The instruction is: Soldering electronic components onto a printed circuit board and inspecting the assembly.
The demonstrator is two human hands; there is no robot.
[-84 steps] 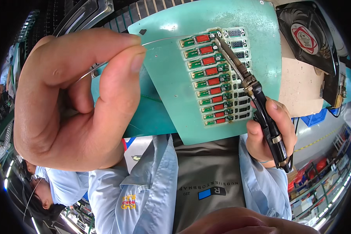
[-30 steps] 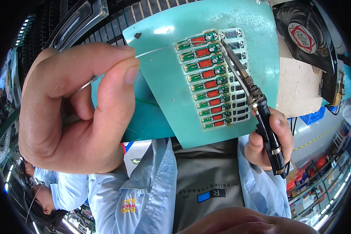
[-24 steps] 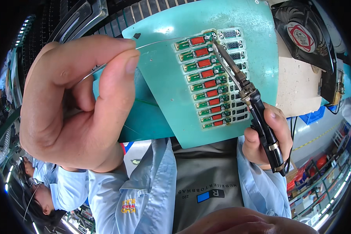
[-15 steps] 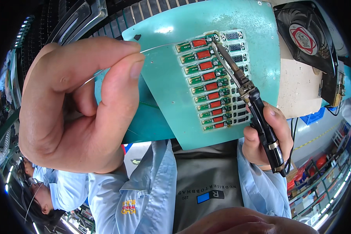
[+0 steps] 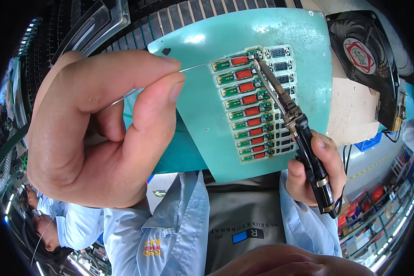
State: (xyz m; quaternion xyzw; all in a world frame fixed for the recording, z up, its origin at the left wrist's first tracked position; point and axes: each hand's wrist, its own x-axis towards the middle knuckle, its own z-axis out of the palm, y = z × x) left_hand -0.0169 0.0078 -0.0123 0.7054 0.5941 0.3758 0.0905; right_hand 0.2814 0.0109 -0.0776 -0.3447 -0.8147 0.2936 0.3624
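Note:
Between thumb and forefinger, my left hand (image 5: 101, 129) pinches a thin solder wire (image 5: 195, 68). The wire stretches right across the farthest of several small green circuit boards (image 5: 221, 66), each carrying a red block-shaped component (image 5: 246, 87). My right hand (image 5: 329, 161) grips the black handle of a soldering iron (image 5: 303, 133). A thin metal tube runs alongside its shaft. The iron's tip is at the right end of that farthest board, near the wire's end; whether wire and tip touch is too small to tell. The boards sit in a column on a teal panel (image 5: 193, 110).
Small dark digit displays (image 5: 280, 66) line the boards' right side. A black fan (image 5: 365, 50) stands at the far right, near a cable trailing from the iron. Beyond the panel is a slatted conveyor (image 5: 170, 20). Another person in a light blue sleeve (image 5: 80, 225) is at lower left.
My left hand has shifted slightly right and nearer, still pinching the solder wire. The panel and boards appear a little lower in view; the iron's tip stays at the farthest board.

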